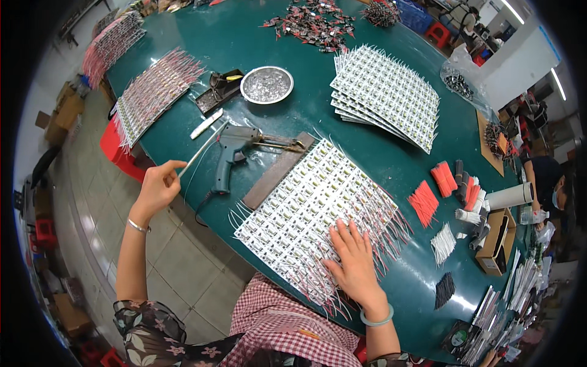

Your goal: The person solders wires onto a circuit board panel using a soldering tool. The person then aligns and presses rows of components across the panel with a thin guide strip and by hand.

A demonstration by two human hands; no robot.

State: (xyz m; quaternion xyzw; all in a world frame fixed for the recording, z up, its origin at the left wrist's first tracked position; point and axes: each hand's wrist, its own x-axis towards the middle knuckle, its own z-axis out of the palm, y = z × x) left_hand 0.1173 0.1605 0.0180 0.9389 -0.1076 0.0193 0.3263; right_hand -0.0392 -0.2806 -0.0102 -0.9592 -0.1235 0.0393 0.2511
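Observation:
My left hand (160, 188) is raised at the table's left edge, fingers pinched on a thin pale rod (200, 151) that slants up and away to the right. Just beyond its tip lies a green-grey soldering gun (231, 148) with a pistol grip and a long metal nose. My right hand (353, 262) rests flat, fingers extended, on the near right part of a white panel of small circuit boards (306, 211). Short red and white wires stick out along that panel's edges. A dark flat bar (275, 177) lies along the panel's far left edge.
Beyond the gun stand a metal bowl (267, 85) of silvery bits and a small dark tray (214, 95). Stacked panels (385, 92) sit far right, wired panels (156, 92) far left. Red wire bundles (423, 203) and an open cardboard box (496, 241) lie right. Another person is at far right.

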